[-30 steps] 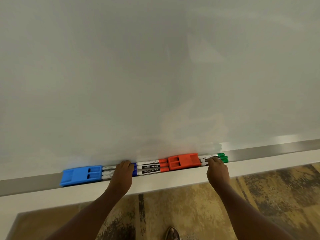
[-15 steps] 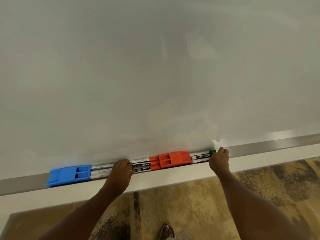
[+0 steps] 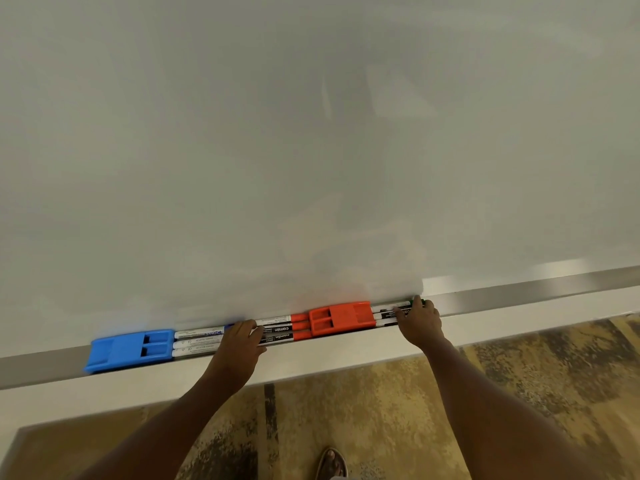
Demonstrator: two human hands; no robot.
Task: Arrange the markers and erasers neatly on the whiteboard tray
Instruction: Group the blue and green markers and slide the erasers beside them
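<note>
Blue eraser (image 3: 130,351), three markers, three red-capped markers (image 3: 282,330), red eraser (image 3: 341,318), three green markers (image 3: 389,315): I count one row along the tray (image 3: 519,294). My left hand (image 3: 239,348) rests flat, fingers loose; my right hand (image 3: 420,322) presses the green ends, grip unclear

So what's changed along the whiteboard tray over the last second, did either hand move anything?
The right hand slid from the middle of the green-capped markers to their right ends, now covering the caps and apparently pressing them leftward toward the orange plastic eraser. The left hand stayed at the junction of the blue-capped markers and red-capped markers. The blue plastic eraser and the row's order are unchanged.
</note>
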